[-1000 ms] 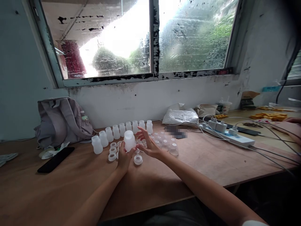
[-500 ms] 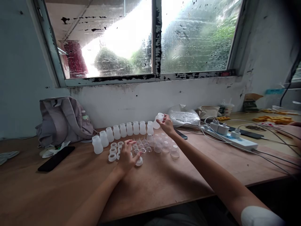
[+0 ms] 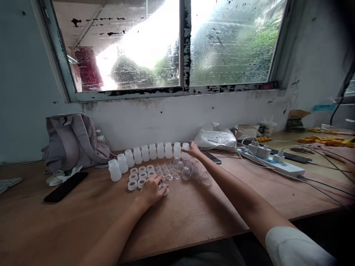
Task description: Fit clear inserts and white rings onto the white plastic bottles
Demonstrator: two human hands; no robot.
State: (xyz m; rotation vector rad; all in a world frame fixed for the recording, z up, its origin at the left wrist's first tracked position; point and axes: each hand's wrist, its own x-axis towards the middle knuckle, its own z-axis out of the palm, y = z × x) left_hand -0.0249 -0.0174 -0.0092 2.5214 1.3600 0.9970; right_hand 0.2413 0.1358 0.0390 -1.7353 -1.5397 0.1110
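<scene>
Several frosted white baby bottles [image 3: 145, 153] stand upright in a curved row on the wooden table. At the row's right end, my right hand [image 3: 193, 149] has its fingers around the last bottle [image 3: 185, 146], which stands on the table. In front of the row lie several white screw rings [image 3: 132, 184], clear teats [image 3: 166, 172] and clear dome caps [image 3: 186, 173]. Nearer me, my left hand [image 3: 152, 190] closes thumb and fingers on a white screw ring [image 3: 165, 191] resting on the table; the fingers hide part of it.
A grey backpack [image 3: 76, 138] and a black phone [image 3: 66, 187] are at left. To the right lie a silver padded bag [image 3: 215, 138], another phone [image 3: 211, 157] and a power strip [image 3: 283, 166] with trailing cables. Someone else's hand [image 3: 340, 153] shows at the far right.
My right hand has lowered the bottle from the air to the row's right end. My left hand has come down from above the rings and closed on the nearest ring.
</scene>
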